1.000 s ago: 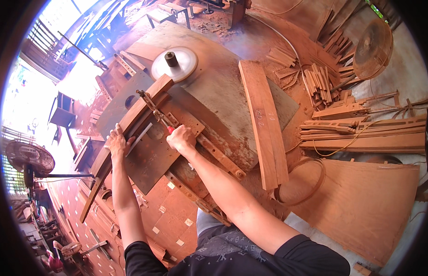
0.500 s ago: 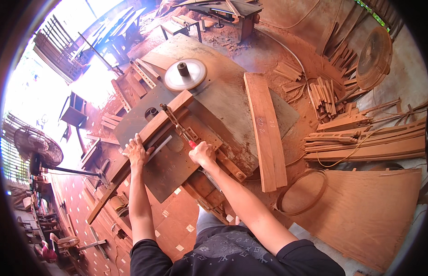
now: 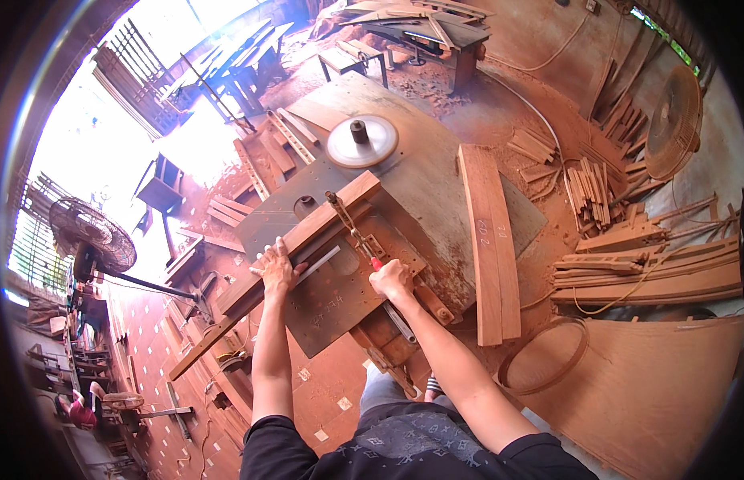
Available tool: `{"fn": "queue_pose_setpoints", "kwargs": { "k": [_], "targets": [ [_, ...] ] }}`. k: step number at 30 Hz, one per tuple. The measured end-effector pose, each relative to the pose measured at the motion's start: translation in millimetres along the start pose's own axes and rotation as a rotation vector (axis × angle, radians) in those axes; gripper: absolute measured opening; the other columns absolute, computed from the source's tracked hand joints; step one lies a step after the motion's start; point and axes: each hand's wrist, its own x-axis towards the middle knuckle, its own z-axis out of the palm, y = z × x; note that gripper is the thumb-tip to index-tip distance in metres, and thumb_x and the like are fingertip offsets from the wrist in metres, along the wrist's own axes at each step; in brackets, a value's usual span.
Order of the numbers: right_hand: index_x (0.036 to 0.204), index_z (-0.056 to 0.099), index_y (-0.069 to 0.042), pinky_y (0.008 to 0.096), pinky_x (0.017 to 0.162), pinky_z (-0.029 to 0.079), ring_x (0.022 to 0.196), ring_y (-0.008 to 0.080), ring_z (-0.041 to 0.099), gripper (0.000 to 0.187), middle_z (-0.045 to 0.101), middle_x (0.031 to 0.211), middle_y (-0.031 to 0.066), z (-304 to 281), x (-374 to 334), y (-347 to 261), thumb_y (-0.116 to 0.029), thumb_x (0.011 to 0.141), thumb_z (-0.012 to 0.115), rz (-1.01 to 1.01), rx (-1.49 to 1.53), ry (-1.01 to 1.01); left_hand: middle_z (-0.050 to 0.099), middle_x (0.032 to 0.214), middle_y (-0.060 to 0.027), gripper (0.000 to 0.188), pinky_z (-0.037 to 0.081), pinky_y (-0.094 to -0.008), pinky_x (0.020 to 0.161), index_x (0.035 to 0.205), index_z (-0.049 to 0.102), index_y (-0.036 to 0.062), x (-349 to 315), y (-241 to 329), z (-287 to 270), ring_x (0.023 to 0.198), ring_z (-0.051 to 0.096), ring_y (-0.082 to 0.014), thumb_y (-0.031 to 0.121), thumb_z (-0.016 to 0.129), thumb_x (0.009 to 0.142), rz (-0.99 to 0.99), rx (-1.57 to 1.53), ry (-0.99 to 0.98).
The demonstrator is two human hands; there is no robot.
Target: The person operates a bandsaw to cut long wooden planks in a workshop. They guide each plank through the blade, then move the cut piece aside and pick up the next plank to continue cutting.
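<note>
A long squared wooden beam (image 3: 320,228) lies aslant on a metal jig plate (image 3: 312,323). My left hand (image 3: 276,272) rests over it with fingers spread, the thumb on its near side. My right hand (image 3: 392,281) is closed around the red handle (image 3: 377,263) of a toggle clamp (image 3: 352,224), whose arm reaches to the beam. Beyond the beam's far end a round saw-like disc (image 3: 340,147) looks blurred, as if spinning, around a dark spindle (image 3: 359,132). The disc and beam end appear apart.
A thick plank (image 3: 490,248) lies across the right side of the machine table (image 3: 424,136). Stacked offcuts (image 3: 589,192) and a standing fan (image 3: 673,122) are at right, another fan (image 3: 92,234) at left. A hoop (image 3: 543,356) lies near a wooden sheet (image 3: 652,384).
The whole view has shifted, so the scene sits farther right and slightly lower. Both hands keep their places on the beam and the clamp handle; the beam shows no clear movement.
</note>
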Motion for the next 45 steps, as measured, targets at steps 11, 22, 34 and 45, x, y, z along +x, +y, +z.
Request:
{"fn": "queue_pose_setpoints", "kwargs": {
  "k": [11, 22, 34, 45],
  "targets": [
    [0.095, 0.078, 0.002, 0.0457, 0.09, 0.061, 0.106, 0.0407, 0.075, 0.036, 0.075, 0.108, 0.0305, 20, 38, -62, -0.032, 0.084, 0.072, -0.022, -0.027, -0.042, 0.027, 0.169, -0.0236, 0.115, 0.021, -0.081, 0.117, 0.169, 0.015, 0.0178, 66, -25, -17, 0.156, 0.025, -0.0492, 0.064, 0.078, 0.085, -0.013, 0.021, 0.012],
    [0.089, 0.077, -0.004, 0.0348, 0.082, 0.061, 0.101, 0.0271, 0.078, 0.035, 0.079, 0.102, 0.0178, 48, 69, -76, -0.037, 0.079, 0.083, 0.03, -0.018, 0.008, 0.024, 0.171, -0.0231, 0.114, 0.021, -0.0794, 0.118, 0.17, 0.011, 0.0183, 90, -24, -25, 0.157, 0.023, -0.0506, 0.064, 0.076, 0.087, -0.039, 0.063, -0.036],
    [0.12, 0.06, 0.006, 0.0485, 0.089, 0.059, 0.105, 0.0371, 0.073, 0.046, 0.07, 0.118, 0.0205, 39, 62, -89, -0.029, 0.092, 0.071, 0.02, -0.035, -0.231, 0.021, 0.172, -0.0212, 0.114, 0.02, -0.0799, 0.119, 0.17, 0.009, 0.0211, 90, -38, -21, 0.157, 0.023, -0.0479, 0.064, 0.075, 0.088, -0.078, 0.082, -0.067],
    [0.092, 0.074, 0.001, 0.0403, 0.084, 0.062, 0.094, 0.0361, 0.077, 0.032, 0.075, 0.107, 0.0254, 46, 77, -74, -0.03, 0.085, 0.073, 0.009, -0.053, -0.052, 0.025, 0.169, -0.0219, 0.113, 0.023, -0.0811, 0.116, 0.169, 0.01, 0.0197, 96, -21, -22, 0.155, 0.027, -0.0489, 0.064, 0.075, 0.088, -0.038, 0.083, -0.021]
  ]
}}
